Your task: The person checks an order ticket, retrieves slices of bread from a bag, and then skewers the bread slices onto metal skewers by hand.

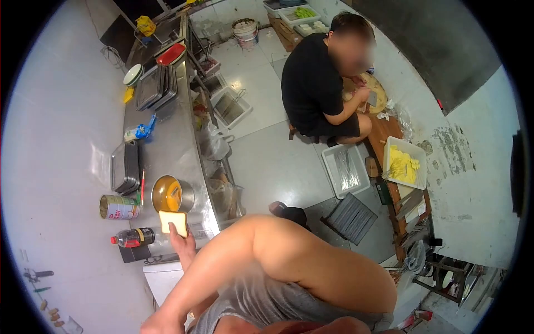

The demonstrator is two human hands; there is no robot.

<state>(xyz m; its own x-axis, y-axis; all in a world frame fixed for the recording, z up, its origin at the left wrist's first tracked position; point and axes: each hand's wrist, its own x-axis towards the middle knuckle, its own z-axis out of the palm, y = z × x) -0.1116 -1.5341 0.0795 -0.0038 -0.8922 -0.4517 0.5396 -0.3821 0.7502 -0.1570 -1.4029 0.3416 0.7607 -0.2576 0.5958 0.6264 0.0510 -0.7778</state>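
My left hand (179, 240) grips a square slice of white bread (181, 219), thumb lying on its face. The slice is beside the near rim of a steel pot (188, 196); I cannot tell whether they touch. Inside the pot is orange-yellow liquid (162, 192) that looks like beaten egg, with a pale utensil partly in it. My right arm crosses in front of my body. My right hand (161, 324) is at the bottom left edge of the view, its fingers cut off. Near the pot are a printed tin can (119, 207) and a red-capped bottle (133, 237).
Along the steel counter (194, 161) lie stacked dark trays (126, 167), a blue-and-white packet (139, 132) and a red tray (171, 54). To the right, a seated co-worker (311, 83) holds a cleaver (372, 98) over a round board. White tubs (346, 167) stand on the floor.
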